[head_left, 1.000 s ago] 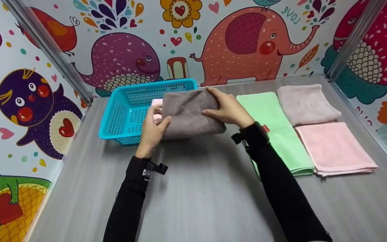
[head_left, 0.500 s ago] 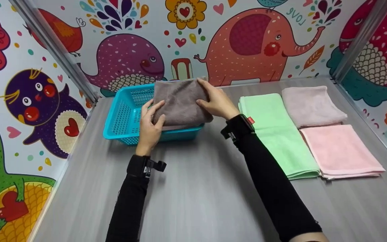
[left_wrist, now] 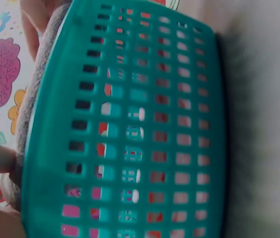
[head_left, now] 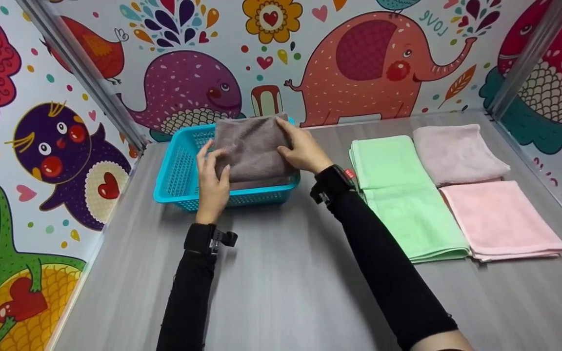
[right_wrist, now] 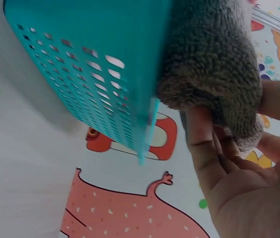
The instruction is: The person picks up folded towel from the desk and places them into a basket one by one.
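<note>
A folded grey-brown towel (head_left: 256, 151) is held between both hands over the right part of a blue plastic basket (head_left: 176, 170), its near edge just inside the front rim. My left hand (head_left: 211, 187) grips the towel's left edge, thumb towards the front. At the opposite edge my right hand (head_left: 305, 148) pinches it, thumb on top; the right wrist view shows fingers curled under the thick fold of the towel (right_wrist: 214, 69). Through the basket's holes (left_wrist: 130, 124) in the left wrist view, little of the contents can be told.
To the right on the grey table (head_left: 281, 292) lie a folded green towel (head_left: 408, 195), a pale mauve towel (head_left: 456, 153) and a folded pink towel (head_left: 503, 219). Printed wall panels (head_left: 271, 63) stand behind the basket and at both sides.
The grey-brown towel has moved left and back with both hands, from in front of the basket's right end to above its opening. A pink item seen inside earlier is now covered.
</note>
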A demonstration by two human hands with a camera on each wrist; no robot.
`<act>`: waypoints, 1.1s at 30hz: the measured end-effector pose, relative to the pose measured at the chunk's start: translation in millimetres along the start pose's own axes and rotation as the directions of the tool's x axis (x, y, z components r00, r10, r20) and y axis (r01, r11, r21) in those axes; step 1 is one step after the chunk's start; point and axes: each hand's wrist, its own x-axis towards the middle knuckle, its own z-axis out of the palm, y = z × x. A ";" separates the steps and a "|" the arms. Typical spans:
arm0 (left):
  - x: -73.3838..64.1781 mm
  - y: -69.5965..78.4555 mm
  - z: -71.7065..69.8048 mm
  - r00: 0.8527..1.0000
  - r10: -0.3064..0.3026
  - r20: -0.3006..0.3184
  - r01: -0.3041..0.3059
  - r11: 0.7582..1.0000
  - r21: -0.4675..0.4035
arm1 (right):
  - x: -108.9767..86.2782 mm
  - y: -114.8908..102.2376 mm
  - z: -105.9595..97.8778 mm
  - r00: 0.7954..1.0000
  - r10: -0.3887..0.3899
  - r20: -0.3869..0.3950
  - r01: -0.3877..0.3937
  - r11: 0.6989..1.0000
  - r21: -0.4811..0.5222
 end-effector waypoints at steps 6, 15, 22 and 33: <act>-1.8 0.2 1.3 0.999 -0.052 -0.005 0.052 0.985 0.163 | -1.8 7.4 20.9 1.000 0.027 -0.013 -0.027 0.999 -0.043; 2.8 5.4 4.5 0.980 -0.152 0.129 0.096 0.927 0.362 | -0.1 13.1 38.3 0.990 0.010 -0.137 -0.057 0.939 -0.339; 5.0 6.0 6.6 0.936 -0.251 0.247 0.104 0.868 0.486 | 0.5 17.4 49.6 0.987 0.039 -0.159 -0.107 0.890 -0.444; 6.9 7.8 3.1 0.880 -0.347 0.324 0.084 0.785 0.614 | 3.7 13.0 55.9 0.983 0.065 -0.172 -0.139 0.873 -0.467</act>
